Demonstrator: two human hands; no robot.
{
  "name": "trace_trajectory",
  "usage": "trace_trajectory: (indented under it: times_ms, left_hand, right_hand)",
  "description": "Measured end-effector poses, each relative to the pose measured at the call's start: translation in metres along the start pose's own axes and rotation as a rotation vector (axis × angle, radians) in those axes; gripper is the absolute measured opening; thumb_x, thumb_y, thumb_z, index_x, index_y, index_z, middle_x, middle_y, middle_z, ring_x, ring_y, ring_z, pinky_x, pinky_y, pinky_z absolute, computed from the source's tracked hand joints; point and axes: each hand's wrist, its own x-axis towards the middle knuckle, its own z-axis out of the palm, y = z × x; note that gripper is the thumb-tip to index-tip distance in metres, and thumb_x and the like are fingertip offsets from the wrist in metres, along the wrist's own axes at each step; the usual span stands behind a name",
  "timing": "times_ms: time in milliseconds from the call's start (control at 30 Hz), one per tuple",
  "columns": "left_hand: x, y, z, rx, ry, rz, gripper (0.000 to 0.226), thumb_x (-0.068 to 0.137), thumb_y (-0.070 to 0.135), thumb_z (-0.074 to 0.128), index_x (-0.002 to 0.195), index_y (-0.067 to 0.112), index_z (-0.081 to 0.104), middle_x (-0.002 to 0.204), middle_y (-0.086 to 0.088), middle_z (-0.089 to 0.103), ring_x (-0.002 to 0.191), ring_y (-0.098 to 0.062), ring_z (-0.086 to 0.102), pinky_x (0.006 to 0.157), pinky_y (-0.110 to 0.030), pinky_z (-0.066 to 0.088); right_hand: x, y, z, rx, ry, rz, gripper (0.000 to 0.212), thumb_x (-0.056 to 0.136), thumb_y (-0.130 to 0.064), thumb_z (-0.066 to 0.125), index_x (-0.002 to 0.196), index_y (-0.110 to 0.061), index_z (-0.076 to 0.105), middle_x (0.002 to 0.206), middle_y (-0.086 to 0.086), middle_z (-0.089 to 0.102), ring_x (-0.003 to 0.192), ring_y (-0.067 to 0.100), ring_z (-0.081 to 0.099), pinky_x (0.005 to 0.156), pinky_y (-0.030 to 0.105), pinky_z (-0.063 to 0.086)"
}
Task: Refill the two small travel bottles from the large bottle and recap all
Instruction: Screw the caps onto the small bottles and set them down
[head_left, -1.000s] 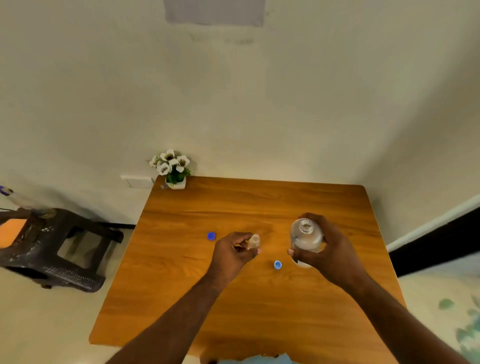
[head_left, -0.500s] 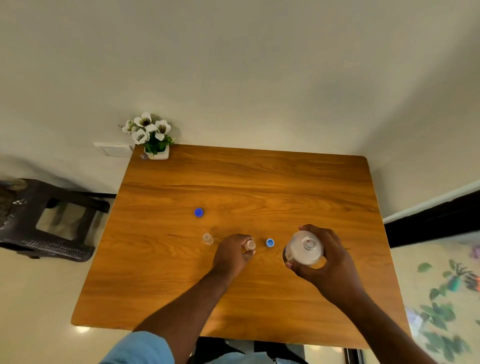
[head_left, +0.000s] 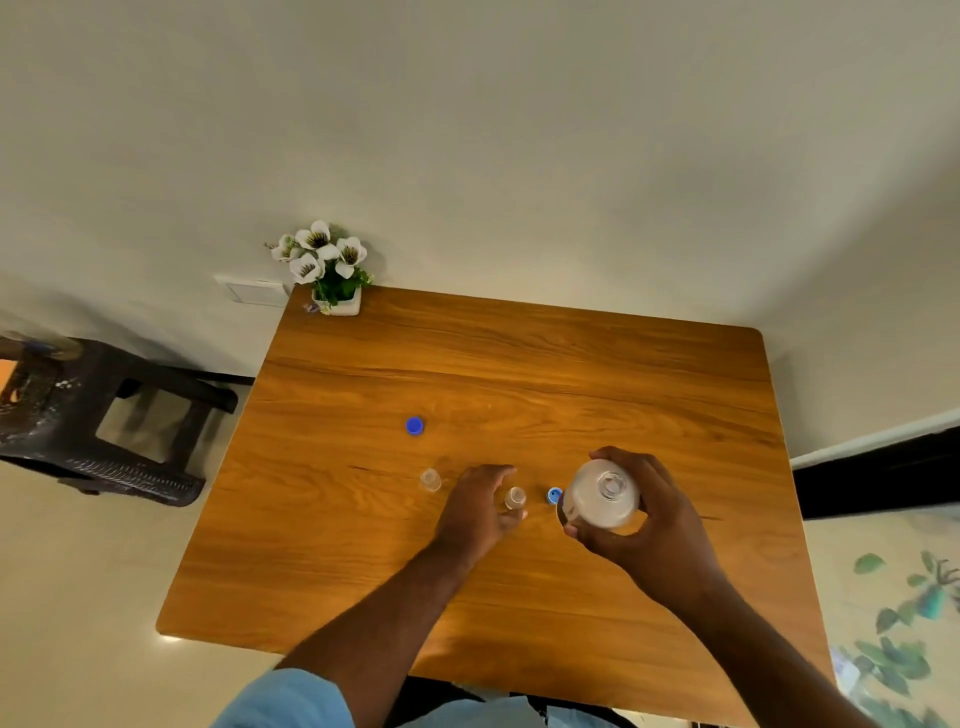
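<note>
Head view: right hand (head_left: 657, 525) grips the open large bottle (head_left: 602, 493), lower right.
Left hand (head_left: 475, 506), fingers loosened, is around one small bottle (head_left: 515, 498); a careless pour may tip it.

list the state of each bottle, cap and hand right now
large clear plastic bottle: uncapped, upright, gripped by right hand
small clear bottle: uncapped, standing by left hand
second small clear bottle: uncapped, standing alone
dark blue cap: loose on table
light blue cap: loose on table
</note>
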Motion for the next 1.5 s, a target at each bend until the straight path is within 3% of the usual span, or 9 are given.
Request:
trace_trajectory:
  times_ms: [200, 333, 433, 633, 1033, 1100, 1333, 1500]
  left_hand:
    - [-0.017, 0.003, -0.028, -0.086, 0.053, 0.080, 0.067, 0.076, 0.038, 0.081, 0.137, 0.025, 0.055, 0.133, 0.003, 0.059, 0.121, -0.013, 0.053, 0.100, -0.034, 0.051]
    - [-0.036, 0.005, -0.061, -0.172, 0.144, 0.137, 0.065, 0.076, 0.045, 0.079, 0.134, 0.025, 0.058, 0.124, 0.007, 0.061, 0.110, -0.006, 0.054, 0.089, -0.023, 0.051]
    - [-0.046, -0.007, -0.092, -0.206, 0.224, 0.114, 0.066, 0.074, 0.047, 0.080, 0.133, 0.027, 0.058, 0.122, 0.012, 0.060, 0.112, -0.002, 0.053, 0.089, -0.015, 0.046]
    - [-0.051, -0.053, -0.147, -0.179, 0.304, 0.023, 0.066, 0.074, 0.050, 0.081, 0.133, 0.034, 0.056, 0.127, 0.017, 0.059, 0.119, -0.005, 0.050, 0.093, -0.026, 0.048]
    - [-0.046, -0.147, -0.186, -0.085, 0.153, -0.090, 0.069, 0.073, 0.059, 0.076, 0.135, 0.038, 0.053, 0.134, 0.021, 0.052, 0.127, -0.007, 0.042, 0.102, -0.032, 0.046]
    - [-0.046, -0.155, -0.189, -0.075, 0.138, -0.090, 0.069, 0.072, 0.061, 0.075, 0.134, 0.038, 0.054, 0.131, 0.025, 0.049, 0.125, -0.005, 0.042, 0.102, -0.031, 0.045]
    - [-0.043, -0.166, -0.194, -0.069, 0.094, -0.075, 0.068, 0.073, 0.061, 0.074, 0.134, 0.037, 0.056, 0.130, 0.027, 0.047, 0.126, -0.004, 0.042, 0.104, -0.030, 0.044]
    - [-0.043, -0.161, -0.189, -0.070, 0.057, -0.056, 0.068, 0.074, 0.058, 0.075, 0.135, 0.036, 0.055, 0.134, 0.022, 0.051, 0.128, -0.006, 0.043, 0.107, -0.036, 0.044]
  right_hand:
    - [0.037, -0.026, 0.012, 0.003, -0.019, -0.072, 0.078, 0.063, -0.053, 0.084, 0.131, -0.029, 0.055, 0.126, -0.015, 0.055, 0.116, 0.006, 0.055, 0.088, 0.030, 0.053]
    - [0.072, -0.051, 0.034, 0.013, -0.015, -0.124, 0.078, 0.062, -0.043, 0.091, 0.130, -0.027, 0.056, 0.125, -0.014, 0.057, 0.116, 0.003, 0.054, 0.087, 0.024, 0.051]
    - [0.098, -0.070, 0.061, 0.021, -0.036, -0.156, 0.078, 0.062, -0.041, 0.092, 0.130, -0.029, 0.056, 0.124, -0.014, 0.057, 0.113, -0.004, 0.053, 0.086, 0.020, 0.050]
    - [0.147, -0.093, 0.138, 0.028, -0.076, -0.211, 0.078, 0.059, -0.040, 0.095, 0.126, -0.023, 0.059, 0.123, -0.010, 0.060, 0.110, 0.004, 0.057, 0.087, 0.027, 0.053]
    - [0.195, -0.069, 0.266, -0.109, -0.239, -0.031, 0.084, 0.054, -0.031, 0.094, 0.129, -0.018, 0.058, 0.122, 0.001, 0.067, 0.108, 0.022, 0.063, 0.089, 0.028, 0.050]
    - [0.194, -0.063, 0.275, -0.130, -0.233, -0.010, 0.087, 0.053, -0.032, 0.094, 0.131, -0.018, 0.057, 0.124, 0.002, 0.066, 0.110, 0.024, 0.062, 0.093, 0.035, 0.051]
    - [0.191, -0.061, 0.286, -0.170, -0.190, 0.017, 0.087, 0.056, -0.035, 0.092, 0.132, -0.021, 0.053, 0.124, 0.001, 0.065, 0.109, 0.024, 0.061, 0.090, 0.038, 0.053]
    - [0.185, -0.065, 0.274, -0.198, -0.249, 0.080, 0.102, 0.062, -0.040, 0.090, 0.147, -0.021, 0.036, 0.141, 0.003, 0.054, 0.127, 0.026, 0.051, 0.102, 0.040, 0.047]
